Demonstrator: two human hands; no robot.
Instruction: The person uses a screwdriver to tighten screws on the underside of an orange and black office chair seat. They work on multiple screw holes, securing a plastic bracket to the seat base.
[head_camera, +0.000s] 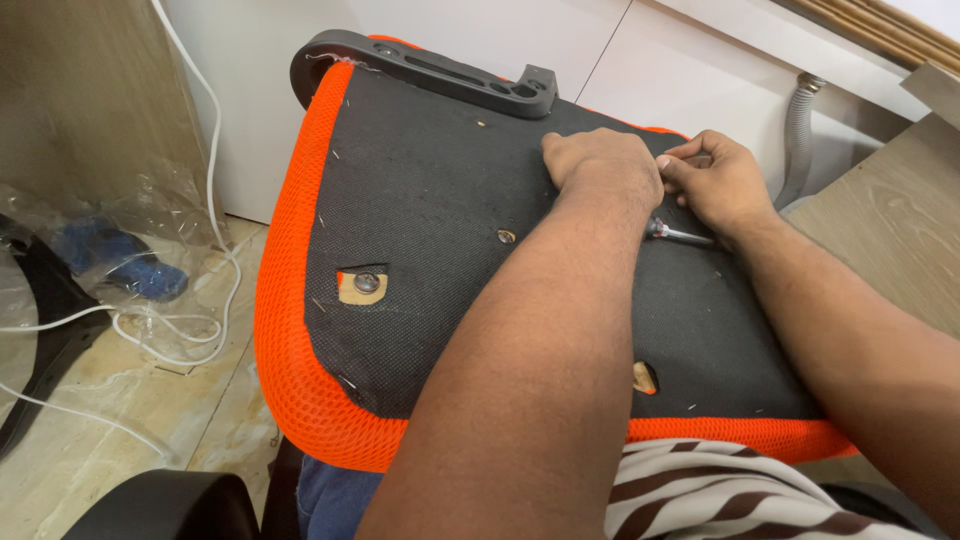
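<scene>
Screwdriver under right hand, left hand beside

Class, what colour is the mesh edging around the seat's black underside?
Bright orange mesh, clearest in the head view.

An upturned chair seat, padded in orange mesh with a black fabric underside, lies flat across the person's lap, its far edge tilted slightly up. A black plastic armrest bracket with slots and screw holes is fixed along that far edge, just left of the grip. A slim metal tool shaft pokes out between the two hands, lying low and nearly flat against the black fabric. Nearer than the grip, a small screw head sits in the fabric; further left, a cut flap exposes wood and a bolt. Another cut hole shows near the close edge.
</scene>
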